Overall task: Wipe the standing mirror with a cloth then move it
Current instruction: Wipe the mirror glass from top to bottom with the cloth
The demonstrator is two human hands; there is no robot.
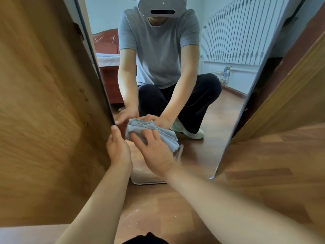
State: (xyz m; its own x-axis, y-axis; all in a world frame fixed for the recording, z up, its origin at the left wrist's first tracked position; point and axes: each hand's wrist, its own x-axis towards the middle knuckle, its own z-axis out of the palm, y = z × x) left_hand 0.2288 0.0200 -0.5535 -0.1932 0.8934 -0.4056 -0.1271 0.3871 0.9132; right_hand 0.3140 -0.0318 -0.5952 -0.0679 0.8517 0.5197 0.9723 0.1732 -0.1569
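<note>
A tall standing mirror (216,110) with a thin dark frame fills the middle of the view and reflects a squatting person. My right hand (154,152) presses a folded light-blue cloth (168,138) flat against the lower part of the glass, fingers spread over it. My left hand (117,147) grips the mirror's left edge low down, thumb on the frame, just left of the cloth. The mirror's white base (146,176) stands on the floor below my hands.
A light wooden cabinet side (45,111) stands close on the left, touching the mirror's edge. A wooden panel or door (288,106) leans in on the right. Brown wood-pattern floor (263,173) lies below. The reflection shows a bed and a white radiator.
</note>
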